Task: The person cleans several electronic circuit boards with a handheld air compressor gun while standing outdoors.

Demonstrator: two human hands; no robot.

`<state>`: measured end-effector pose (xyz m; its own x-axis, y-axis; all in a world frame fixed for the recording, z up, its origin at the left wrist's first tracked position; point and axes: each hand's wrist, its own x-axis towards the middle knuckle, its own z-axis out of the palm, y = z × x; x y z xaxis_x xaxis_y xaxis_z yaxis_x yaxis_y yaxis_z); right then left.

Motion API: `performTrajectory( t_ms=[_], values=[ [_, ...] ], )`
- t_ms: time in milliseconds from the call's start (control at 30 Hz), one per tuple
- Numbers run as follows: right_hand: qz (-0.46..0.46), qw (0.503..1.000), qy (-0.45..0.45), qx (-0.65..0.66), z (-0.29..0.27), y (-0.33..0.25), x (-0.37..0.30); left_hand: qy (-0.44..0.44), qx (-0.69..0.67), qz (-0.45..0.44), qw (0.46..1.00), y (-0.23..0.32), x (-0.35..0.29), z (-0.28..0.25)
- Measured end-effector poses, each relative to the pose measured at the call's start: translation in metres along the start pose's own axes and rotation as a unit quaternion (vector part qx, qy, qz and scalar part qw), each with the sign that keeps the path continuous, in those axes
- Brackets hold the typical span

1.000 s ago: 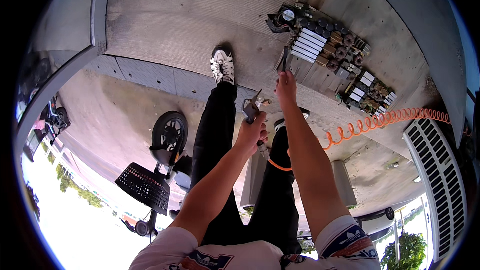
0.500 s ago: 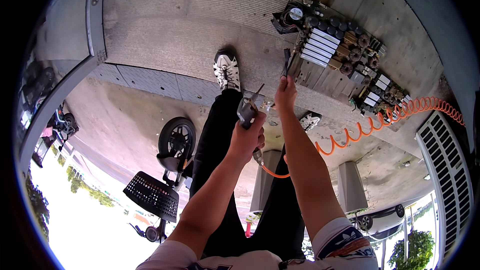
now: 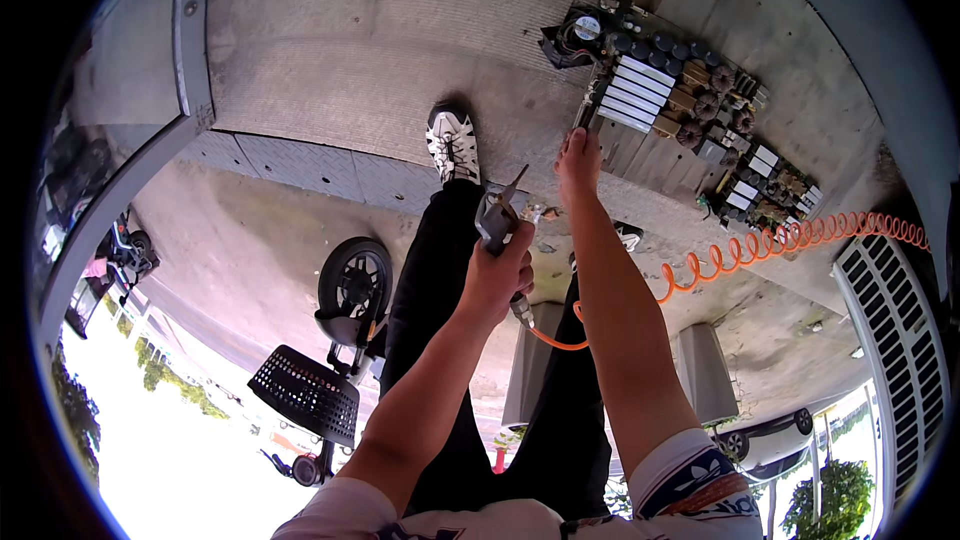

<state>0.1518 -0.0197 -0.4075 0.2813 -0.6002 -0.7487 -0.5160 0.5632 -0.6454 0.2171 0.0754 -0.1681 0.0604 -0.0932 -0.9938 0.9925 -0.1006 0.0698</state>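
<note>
One tool (image 3: pixel 586 114) now nearer the circuit board (image 3: pixel 690 100)

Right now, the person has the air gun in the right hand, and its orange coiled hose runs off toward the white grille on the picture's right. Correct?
Not quite: the head view shows the air gun in the left hand. Its orange coiled hose does run toward the white grille.

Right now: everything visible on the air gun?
The air gun has a dark grey body, possibly plastic, its thin nozzle angled forward and right. The left hand grips its handle in mid-air. Below the grip, a silvery, metallic-looking coupling joins it to the orange hose. Trigger can't be made out.
</note>
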Motion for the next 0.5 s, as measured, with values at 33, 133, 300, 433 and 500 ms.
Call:
performTrajectory(
  t_ms=[33, 133, 300, 433, 500],
  values=[
    [0.053, 0.996, -0.006, 0.071, 0.001, -0.007, 0.008, -0.006, -0.001, 0.004, 1.0, 0.001, 0.002, 0.001],
    [0.121, 0.984, -0.028, 0.125, -0.007, 0.005, -0.012, -0.002, -0.011, 0.003, 1.0, 0.0, 0.002, -0.001],
    [-0.03, 0.997, 0.004, -0.077, -0.009, 0.029, -0.01, 0.004, 0.007, 0.0, 1.0, 0.002, -0.001, 0.004],
    [-0.006, 0.999, 0.025, -0.031, -0.004, 0.023, 0.03, -0.009, -0.012, 0.01, 1.0, 0.004, 0.003, 0.002],
    [-0.031, 0.99, 0.062, -0.126, -0.028, 0.045, 0.032, -0.032, -0.013, -0.001, 0.999, 0.002, 0.005, 0.011]
  ],
)
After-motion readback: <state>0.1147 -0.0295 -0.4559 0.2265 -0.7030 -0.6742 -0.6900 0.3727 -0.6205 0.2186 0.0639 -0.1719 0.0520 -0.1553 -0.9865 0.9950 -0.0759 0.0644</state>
